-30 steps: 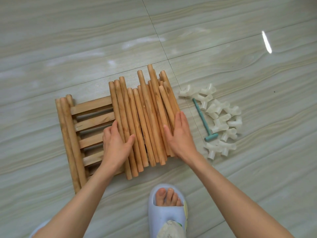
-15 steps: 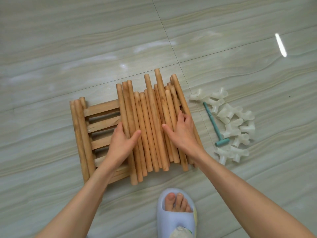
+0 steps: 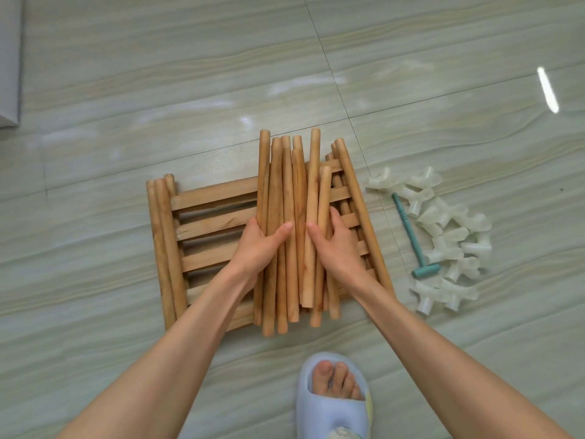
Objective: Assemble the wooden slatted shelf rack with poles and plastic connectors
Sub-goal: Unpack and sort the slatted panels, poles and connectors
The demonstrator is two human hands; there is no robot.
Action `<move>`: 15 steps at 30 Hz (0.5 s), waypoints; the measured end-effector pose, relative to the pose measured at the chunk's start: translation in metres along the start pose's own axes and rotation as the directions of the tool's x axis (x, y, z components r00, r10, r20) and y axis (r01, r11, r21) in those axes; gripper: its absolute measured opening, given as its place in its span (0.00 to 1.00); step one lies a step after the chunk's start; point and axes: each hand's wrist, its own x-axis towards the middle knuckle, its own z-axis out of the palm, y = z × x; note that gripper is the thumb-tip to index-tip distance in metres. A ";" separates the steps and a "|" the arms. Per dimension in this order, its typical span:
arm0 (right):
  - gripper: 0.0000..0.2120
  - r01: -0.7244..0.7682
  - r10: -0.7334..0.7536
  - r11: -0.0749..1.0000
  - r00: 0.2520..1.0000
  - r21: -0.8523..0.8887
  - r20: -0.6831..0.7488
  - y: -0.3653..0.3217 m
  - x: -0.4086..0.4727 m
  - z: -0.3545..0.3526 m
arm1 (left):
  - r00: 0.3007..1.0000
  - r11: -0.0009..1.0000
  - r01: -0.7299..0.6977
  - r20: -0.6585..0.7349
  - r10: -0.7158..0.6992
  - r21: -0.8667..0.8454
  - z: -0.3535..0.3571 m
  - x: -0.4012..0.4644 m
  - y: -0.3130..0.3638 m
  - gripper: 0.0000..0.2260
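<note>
the bundle of wooden poles (image 3: 289,229) is gathered at frame centre, lying across the stacked slatted shelf panels (image 3: 209,223) on the tiled floor (image 3: 126,90). the left hand (image 3: 259,245) grips the bundle's left side, thumb over the top; the right hand (image 3: 337,239) grips the right side, fingers curled round the outer poles. nothing is assembled yet, by the look of it. to do this step well, the poles should be squeezed evenly from both sides & lifted level, as the ends are uneven & one could slip out. no containers are seen; the white plastic connectors (image 3: 443,236) lie loose in a heap at right, w/ a small teal mallet (image 3: 411,236) just beside them. a slipper (image 3: 332,400) sits at bottom centre.
</note>
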 end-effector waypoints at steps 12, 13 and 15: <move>0.20 -0.060 0.038 0.990 0.984 0.127 0.173 -0.007 -0.003 0.014 | 0.986 0.979 0.037 0.168 -0.003 -0.201 -0.011 -0.008 0.008 0.25; 0.20 -0.062 0.036 0.989 0.982 0.134 0.185 -0.009 -0.004 0.016 | 0.985 0.975 0.052 0.173 -0.014 -0.217 -0.015 -0.008 0.007 0.24; 0.22 -0.069 0.037 0.987 0.977 0.145 0.209 -0.011 -0.006 0.022 | 0.986 0.970 0.073 0.166 -0.035 -0.230 -0.021 -0.010 0.006 0.25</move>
